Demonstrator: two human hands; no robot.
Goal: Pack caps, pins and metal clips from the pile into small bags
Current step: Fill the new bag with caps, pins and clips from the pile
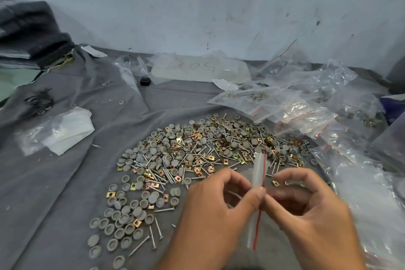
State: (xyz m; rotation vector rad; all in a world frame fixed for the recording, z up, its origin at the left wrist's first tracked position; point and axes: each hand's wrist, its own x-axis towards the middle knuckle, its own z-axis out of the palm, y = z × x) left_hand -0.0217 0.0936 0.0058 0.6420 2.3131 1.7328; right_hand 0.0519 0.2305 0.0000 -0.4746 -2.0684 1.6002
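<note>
both hands meet low in the middle of the view, over the near edge of the pile (197, 160). the left hand (210, 215) has its thumb and forefinger pressed together on a small clear bag with a red zip strip (259, 190), pinching it about halfway along its length. the right hand (311, 215) pinches the same bag from the other side, its fingertips meeting those of the left hand at the strip; its other fingers are curled loosely. the bag stands nearly upright between the two grips, its top end rising above the fingers and its lower end hanging down toward the viewer. both hands are a little blurred.

the pile spreads over a grey cloth (65, 193) that covers the desk. it is a mix of round grey caps (122, 218), silvery pins (140, 245) with flat heads, and small square brass-coloured metal clips (111, 194). the caps lie thickest at the left and near side, the pins and clips more to the middle and right.

to the right of the pile lies a heap of clear zip bags (295, 105), some with parts showing inside. a flattened clear bag with white paper in it (61, 131) lies on the cloth to the left. a large plastic sheet with red handwriting (197, 68) rests near the pale wall (219, 2) behind. a dark folded cloth (28, 28) sits at the far left, and a small black object (145, 81) lies near the sheet.
</note>
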